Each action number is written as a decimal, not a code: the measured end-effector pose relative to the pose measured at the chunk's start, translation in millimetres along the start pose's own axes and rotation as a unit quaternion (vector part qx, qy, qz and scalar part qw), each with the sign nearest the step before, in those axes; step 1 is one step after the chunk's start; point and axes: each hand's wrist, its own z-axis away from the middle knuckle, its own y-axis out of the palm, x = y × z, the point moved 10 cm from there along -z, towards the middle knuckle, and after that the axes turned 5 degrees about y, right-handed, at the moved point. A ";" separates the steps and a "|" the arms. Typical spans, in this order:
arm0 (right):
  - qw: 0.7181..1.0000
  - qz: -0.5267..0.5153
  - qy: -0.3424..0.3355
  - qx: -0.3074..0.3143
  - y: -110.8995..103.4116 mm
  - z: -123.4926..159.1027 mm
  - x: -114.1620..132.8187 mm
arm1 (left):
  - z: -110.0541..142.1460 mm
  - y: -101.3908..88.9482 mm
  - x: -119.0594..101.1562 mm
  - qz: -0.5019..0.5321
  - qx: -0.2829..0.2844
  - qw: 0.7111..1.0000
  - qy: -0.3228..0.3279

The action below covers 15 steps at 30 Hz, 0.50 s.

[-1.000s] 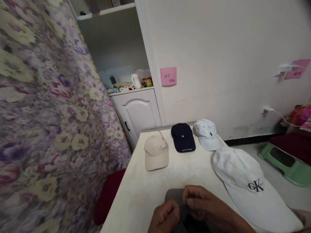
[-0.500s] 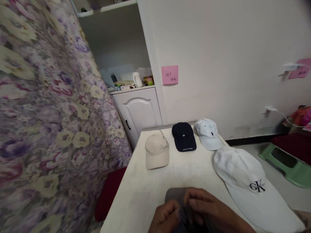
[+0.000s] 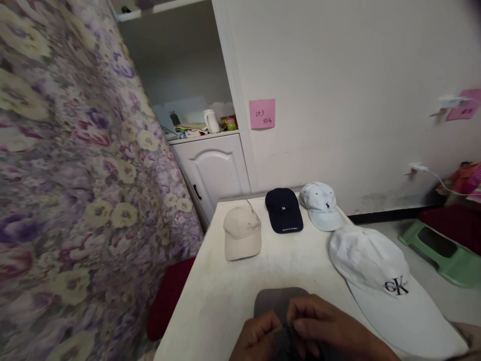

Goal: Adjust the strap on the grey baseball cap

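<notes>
Both my hands are at the bottom edge of the view, on a grey cap [image 3: 276, 302] that lies on the white table [image 3: 210, 301]. My left hand [image 3: 257, 338] is curled, with its fingers pinched on the cap's dark back part. My right hand [image 3: 323, 326] is curled beside it, fingertips pressed on the same spot. Only the cap's brim shows beyond my fingers. To the right lies a large white cap [image 3: 379, 281] with a dark logo.
At the table's far end sit a beige cap [image 3: 241, 233], a navy cap [image 3: 283, 209] and a pale cap [image 3: 320, 205]. A floral curtain [image 3: 75, 175] hangs at left. A white cabinet [image 3: 212, 168] stands behind, a green stool [image 3: 439, 250] on the floor at right.
My hands have slid slightly toward me and lower in view, still pinched on the grey cap. The view shifted a little; the other caps have not moved.
</notes>
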 end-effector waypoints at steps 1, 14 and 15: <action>1.000 -0.001 0.002 0.001 -0.9 1.0 -0.9 | 0.2 -0.4 1.3 -0.001 0.001 1.000 0.000; 1.000 -0.006 0.009 -0.015 0.6 1.9 4.9 | 2.3 6.1 -8.1 -0.036 0.031 0.999 -0.004; 1.000 -0.010 0.005 -0.017 0.2 1.8 5.1 | 2.4 5.5 -7.3 -0.036 0.029 0.999 -0.006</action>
